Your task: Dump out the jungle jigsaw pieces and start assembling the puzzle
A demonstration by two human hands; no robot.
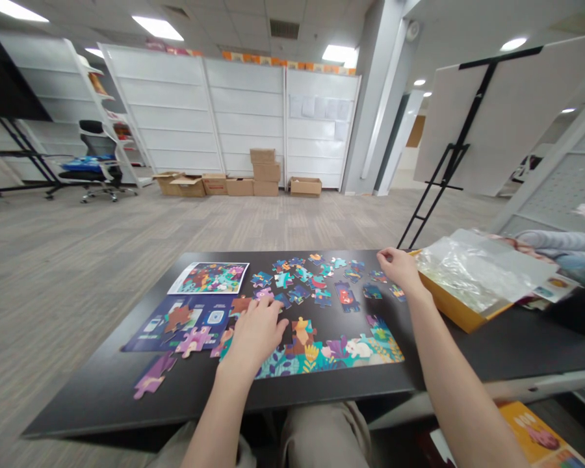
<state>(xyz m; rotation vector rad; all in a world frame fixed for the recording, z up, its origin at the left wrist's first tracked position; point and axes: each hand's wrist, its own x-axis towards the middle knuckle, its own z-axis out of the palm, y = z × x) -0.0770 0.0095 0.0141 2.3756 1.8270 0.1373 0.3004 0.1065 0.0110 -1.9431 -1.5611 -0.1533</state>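
Note:
Joined puzzle pieces (338, 349) form a strip along the near edge of the black table. My left hand (258, 328), its fingers spread, rests palm down over the strip's left end, beside a brown piece. Over the table's right part, my right hand (396, 263) has its fingers drawn together near the loose pieces at the far right; whatever they hold, if anything, is too small to make out. Loose blue pieces (299, 294) lie scattered beyond the strip. Purple pieces (153, 375) lie at the left, near a blue sheet (141, 333) and a picture card (213, 277).
A yellow box (461, 317) with clear plastic in it sits on the right of the table (322, 392). Beyond are an easel board (502, 117), cardboard boxes (266, 172), white shelving (244, 117) and an office chair (95, 156).

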